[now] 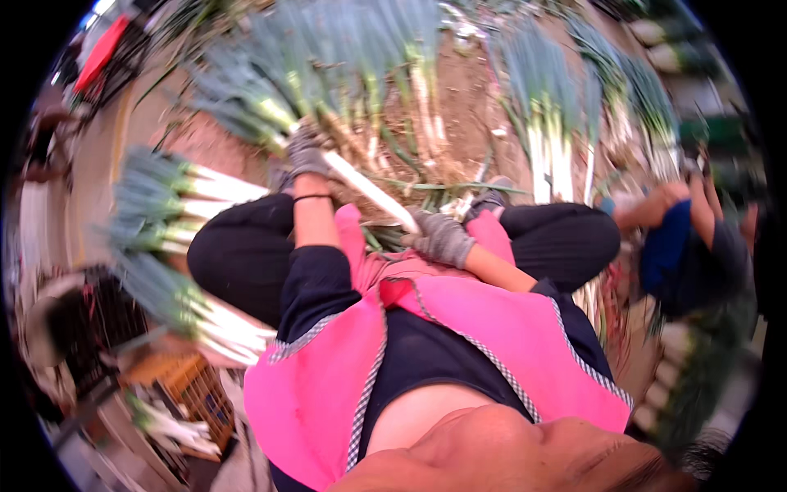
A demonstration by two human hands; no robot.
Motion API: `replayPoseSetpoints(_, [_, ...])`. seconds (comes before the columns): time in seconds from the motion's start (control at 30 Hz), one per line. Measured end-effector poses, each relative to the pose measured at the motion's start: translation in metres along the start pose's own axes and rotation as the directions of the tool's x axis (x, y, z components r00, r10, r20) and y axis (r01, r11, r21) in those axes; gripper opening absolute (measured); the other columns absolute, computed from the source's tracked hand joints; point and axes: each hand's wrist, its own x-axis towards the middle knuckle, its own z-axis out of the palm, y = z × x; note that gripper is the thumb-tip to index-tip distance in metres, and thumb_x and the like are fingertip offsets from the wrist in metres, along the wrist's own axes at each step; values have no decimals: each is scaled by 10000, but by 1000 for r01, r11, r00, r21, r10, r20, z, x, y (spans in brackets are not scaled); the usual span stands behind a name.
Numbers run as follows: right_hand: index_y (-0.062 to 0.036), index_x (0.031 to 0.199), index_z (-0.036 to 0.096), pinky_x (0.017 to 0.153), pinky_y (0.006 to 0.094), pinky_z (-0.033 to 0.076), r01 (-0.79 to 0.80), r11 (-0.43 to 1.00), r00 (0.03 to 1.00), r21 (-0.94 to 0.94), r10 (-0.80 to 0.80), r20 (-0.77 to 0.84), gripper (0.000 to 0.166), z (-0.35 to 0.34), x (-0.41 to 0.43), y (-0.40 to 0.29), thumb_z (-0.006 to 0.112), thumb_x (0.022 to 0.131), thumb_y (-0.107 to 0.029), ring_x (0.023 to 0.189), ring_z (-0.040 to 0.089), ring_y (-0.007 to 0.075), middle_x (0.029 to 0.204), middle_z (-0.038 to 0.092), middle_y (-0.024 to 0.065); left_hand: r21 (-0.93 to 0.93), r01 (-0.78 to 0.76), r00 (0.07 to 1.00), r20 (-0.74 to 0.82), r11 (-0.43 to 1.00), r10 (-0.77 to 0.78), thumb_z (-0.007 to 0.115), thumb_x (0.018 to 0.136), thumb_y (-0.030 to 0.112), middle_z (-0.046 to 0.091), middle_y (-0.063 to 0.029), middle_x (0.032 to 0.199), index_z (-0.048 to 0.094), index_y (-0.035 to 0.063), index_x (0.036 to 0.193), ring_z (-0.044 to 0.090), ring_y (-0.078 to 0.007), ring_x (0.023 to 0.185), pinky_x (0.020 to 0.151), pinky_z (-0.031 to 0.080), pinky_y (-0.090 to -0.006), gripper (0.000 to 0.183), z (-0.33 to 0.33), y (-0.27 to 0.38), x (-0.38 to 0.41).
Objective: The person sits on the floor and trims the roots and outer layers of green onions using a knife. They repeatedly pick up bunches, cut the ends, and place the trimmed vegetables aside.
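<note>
My left hand (307, 150), in a grey knit glove, is closed around a long green onion (372, 192) where its white stem meets the leaves. The stem slants down to the right across my lap. Its lower end meets my right hand (444, 238), also gloved in grey, whose fingers are curled at that end. Beyond my hands lies a broad row of untrimmed green onions (424, 104) with brown outer skins and roots. Bundles of white-stemmed green onions (224, 184) lie beside my left knee. Loose leaves and peelings (449, 200) lie between my feet.
More green onions (547, 141) are laid out at the far right. Another person (682, 240) sits close on the right. An orange plastic crate (190, 387) stands behind me on the left, beside a few white stems (178, 430). A red object (101, 55) is at the far left.
</note>
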Motion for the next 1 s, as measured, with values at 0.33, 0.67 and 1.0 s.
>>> replayPoseSetpoints(0.33, [-49, 1120, 475, 626, 289, 438, 188, 854, 755, 485, 190, -628, 475, -40, -26, 38, 616, 722, -268, 728, 551, 181, 834, 573, 130, 712, -205, 972, 229, 671, 54, 572, 798, 130, 551, -64, 771, 434, 25, 1042, 543, -142, 614, 525, 474, -261, 299, 210, -169, -22])
replayPoseSetpoints(0.67, [18, 969, 549, 675, 367, 434, -550, 825, 460, 129, 429, -778, 449, -174, -74, 339, 591, 722, -355, 778, 572, 283, 879, 578, 216, 983, 141, 985, -126, 119, -120, 541, 811, 187, 558, -35, 674, 548, 17, 923, 498, -96, 537, 484, 418, -236, 204, 88, -198, 14])
replayPoseSetpoints(1.0, [-38, 1048, 535, 802, 319, 420, -148, 988, 970, 50, 155, -189, 359, -66, 101, 245, 566, 772, -264, 922, 555, 258, 982, 586, 151, 912, 258, 738, -400, 320, 544, 502, 799, 229, 484, -22, 568, 474, 113, 733, 462, -156, 436, 373, 367, -295, 136, -118, -97, 6])
